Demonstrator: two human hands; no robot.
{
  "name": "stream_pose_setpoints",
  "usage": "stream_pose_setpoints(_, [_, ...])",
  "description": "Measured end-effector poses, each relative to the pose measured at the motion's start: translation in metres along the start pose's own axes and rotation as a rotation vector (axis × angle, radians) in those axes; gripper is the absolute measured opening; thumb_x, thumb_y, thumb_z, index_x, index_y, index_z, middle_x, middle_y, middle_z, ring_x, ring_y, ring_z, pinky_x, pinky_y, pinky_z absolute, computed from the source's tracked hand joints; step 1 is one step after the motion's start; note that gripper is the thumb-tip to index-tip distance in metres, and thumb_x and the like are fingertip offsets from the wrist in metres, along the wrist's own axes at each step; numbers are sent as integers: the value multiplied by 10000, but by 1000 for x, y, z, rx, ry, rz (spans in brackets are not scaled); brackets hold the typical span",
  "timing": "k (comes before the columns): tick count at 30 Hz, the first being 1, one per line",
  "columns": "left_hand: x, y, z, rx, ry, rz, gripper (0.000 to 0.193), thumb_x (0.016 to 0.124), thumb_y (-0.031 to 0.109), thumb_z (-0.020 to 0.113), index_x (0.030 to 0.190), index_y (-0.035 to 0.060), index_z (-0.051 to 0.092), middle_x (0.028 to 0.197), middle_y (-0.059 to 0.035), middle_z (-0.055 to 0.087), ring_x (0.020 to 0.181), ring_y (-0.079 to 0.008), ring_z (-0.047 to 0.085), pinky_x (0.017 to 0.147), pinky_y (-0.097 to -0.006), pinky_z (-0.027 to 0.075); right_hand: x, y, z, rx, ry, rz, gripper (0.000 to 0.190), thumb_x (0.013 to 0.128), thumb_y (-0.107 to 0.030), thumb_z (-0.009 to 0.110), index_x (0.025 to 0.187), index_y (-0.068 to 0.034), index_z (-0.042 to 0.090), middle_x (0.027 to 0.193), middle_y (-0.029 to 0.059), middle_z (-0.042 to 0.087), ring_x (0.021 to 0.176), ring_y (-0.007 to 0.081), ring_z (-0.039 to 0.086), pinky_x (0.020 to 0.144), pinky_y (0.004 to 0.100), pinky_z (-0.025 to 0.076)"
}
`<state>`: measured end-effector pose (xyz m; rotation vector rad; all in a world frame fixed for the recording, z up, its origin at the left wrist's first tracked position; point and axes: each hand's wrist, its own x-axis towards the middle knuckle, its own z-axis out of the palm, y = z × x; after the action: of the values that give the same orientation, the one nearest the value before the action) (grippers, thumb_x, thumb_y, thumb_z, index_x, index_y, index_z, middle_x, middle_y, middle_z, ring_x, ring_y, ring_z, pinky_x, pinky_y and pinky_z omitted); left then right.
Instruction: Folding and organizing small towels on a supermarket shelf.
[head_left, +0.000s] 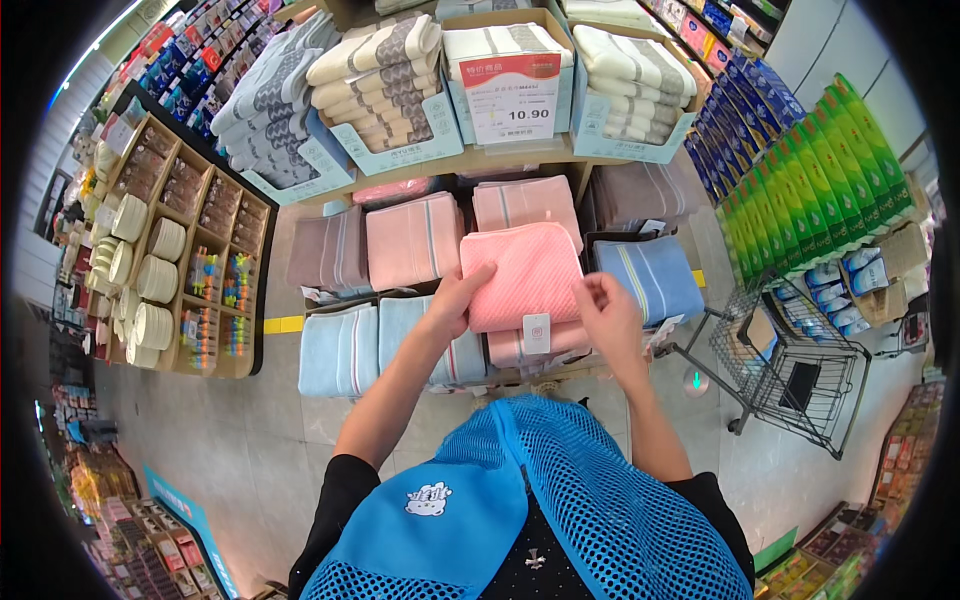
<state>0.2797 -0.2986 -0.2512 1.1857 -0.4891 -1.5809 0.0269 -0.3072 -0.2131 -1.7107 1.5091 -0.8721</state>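
A folded pink textured towel (521, 281) lies over the stacked towels in front of me, a white tag (536, 334) hanging from its near edge. My left hand (457, 300) grips its left side, thumb on top and the other fingers mostly hidden. At the right edge is my right hand (607, 307), its fingers curled and the thumb close to the fabric; I cannot tell whether it pinches the edge. Beneath the near edge is a striped pink towel (510, 349). To the right sits a blue striped towel stack (649, 277), and light blue towels (341, 345) are at the left.
White and grey towels (637, 75) fill boxes on the upper shelf, beside a price sign (514, 97). A wire shopping cart (795, 375) stands at the right near green packs (817, 180). At the left is a wooden compartment rack (199, 247) with white bowls (154, 326).
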Motion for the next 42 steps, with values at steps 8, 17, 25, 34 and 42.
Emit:
stream_pose_setpoints(8, [9, -5, 4, -15, 96, -10, 549, 996, 325, 629, 1355, -67, 491, 1257, -173, 631, 1100, -243, 646, 937, -391, 544, 80, 17, 21, -153, -204, 30, 585, 952, -506, 579, 1176, 33, 623, 1112, 235, 696, 1036, 396, 666, 885, 425, 515])
stream_pose_setpoints(17, [7, -13, 9, 151, -16, 215, 514, 988, 211, 637, 1393, -36, 440, 1279, -153, 606, 1096, -205, 621, 934, -350, 526, 96, 72, 46, 159, -164, 1, 504, 982, -408, 570, 1244, 23, 554, 1094, 229, 689, 1032, 349, 671, 912, 402, 503])
stream_pose_setpoints(25, [-26, 4, 12, 48, -23, 330, 479, 987, 186, 644, 1372, -35, 464, 1269, -142, 615, 1094, -182, 622, 918, -329, 532, 46, 8, 21, 694, -127, 25, 328, 1035, -235, 569, 1220, 36, 551, 1125, 79, 630, 992, 117, 589, 871, 276, 492])
stream_pose_setpoints(34, [-55, 4, 20, -18, -148, 205, 502, 997, 217, 639, 1402, -14, 450, 1267, -115, 616, 1105, -170, 615, 919, -323, 531, -4, -8, 2, 900, 1, 172, 342, 1019, -197, 591, 1265, 40, 568, 1161, 85, 656, 1009, 117, 628, 866, 270, 518])
stream_pose_setpoints(42, [-89, -23, 41, 66, -303, 81, 524, 967, 181, 674, 1369, -38, 421, 1248, -144, 609, 1083, -181, 623, 936, -325, 526, -98, 2, -40, 1114, 46, 532, 402, 992, -194, 630, 1299, 57, 563, 1201, 111, 659, 1051, 154, 648, 892, 304, 533])
